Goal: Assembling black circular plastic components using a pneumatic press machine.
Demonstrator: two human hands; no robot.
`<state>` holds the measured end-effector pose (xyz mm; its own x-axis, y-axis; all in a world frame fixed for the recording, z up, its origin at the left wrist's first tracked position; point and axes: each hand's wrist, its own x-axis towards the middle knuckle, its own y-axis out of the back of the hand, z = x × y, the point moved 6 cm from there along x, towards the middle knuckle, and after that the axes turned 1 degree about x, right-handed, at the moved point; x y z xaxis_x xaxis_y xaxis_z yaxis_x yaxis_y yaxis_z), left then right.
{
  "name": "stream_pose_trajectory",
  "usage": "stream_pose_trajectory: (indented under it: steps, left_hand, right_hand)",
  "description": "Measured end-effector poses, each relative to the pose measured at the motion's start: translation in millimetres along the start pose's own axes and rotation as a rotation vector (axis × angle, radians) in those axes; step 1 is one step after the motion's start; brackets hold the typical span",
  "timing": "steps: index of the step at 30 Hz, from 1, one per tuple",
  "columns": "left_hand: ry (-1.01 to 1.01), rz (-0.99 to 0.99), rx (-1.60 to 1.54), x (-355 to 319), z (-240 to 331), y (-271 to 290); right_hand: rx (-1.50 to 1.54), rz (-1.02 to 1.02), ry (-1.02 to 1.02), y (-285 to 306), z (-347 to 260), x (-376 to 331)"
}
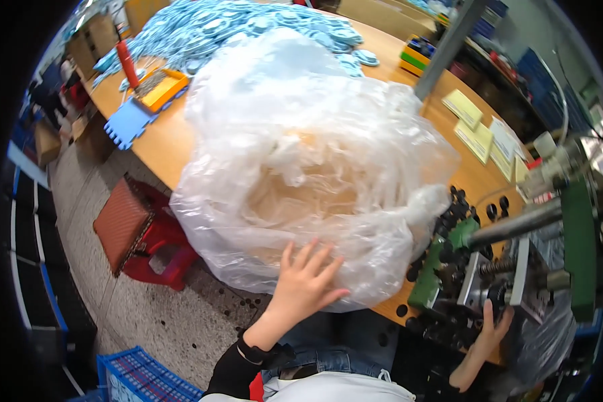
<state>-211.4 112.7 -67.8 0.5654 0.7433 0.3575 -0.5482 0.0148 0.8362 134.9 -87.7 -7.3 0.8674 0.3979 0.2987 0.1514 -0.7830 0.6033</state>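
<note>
A large translucent plastic bag [234,234] spreads over the middle of the table, its mouth gaping toward me. My left hand [303,285] lies on the bag's near side with fingers spread, holding nothing. At the lower right, my right hand [492,335] reaches up to a green and metal bench press [576,248]. Its visible fingers are stretched and apart, just below a dark round part [496,293] in the metal fixture. Whether they touch that part is hard to tell. Small black round pieces [457,201] lie around the press base.
Pale blue plastic pieces [248,23] are heaped at the far side. An orange tray [164,90], a red-handled tool [126,63] and a blue mat [128,124] sit far left. Yellow paper pads [474,137] lie right. A red stool [157,258] and a blue crate [147,375] stand left.
</note>
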Motion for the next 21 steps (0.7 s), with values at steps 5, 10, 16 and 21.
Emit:
stream_pose_trajectory:
  steps: [5, 10, 16, 21]
  left_hand:
    - [0.055, 0.191, -0.095, -1, 6, 32]
    - [-0.009, 0.084, -0.107, 46, 27, 27]
    - [-0.143, -0.218, 0.066, 54, 35, -54]
    - [-0.159, -0.202, 0.08, 54, 38, -65]
  right_hand:
    - [-0.005, 0.131, 0.213, 13, 5, -19]
    - [-0.15, 0.218, 0.191, 45, 121, 16]
    - [-0.268, -0.307, 0.248, -6, 194, 67]
    - [-0.489, -0.357, 0.454, -9, 187, 80]
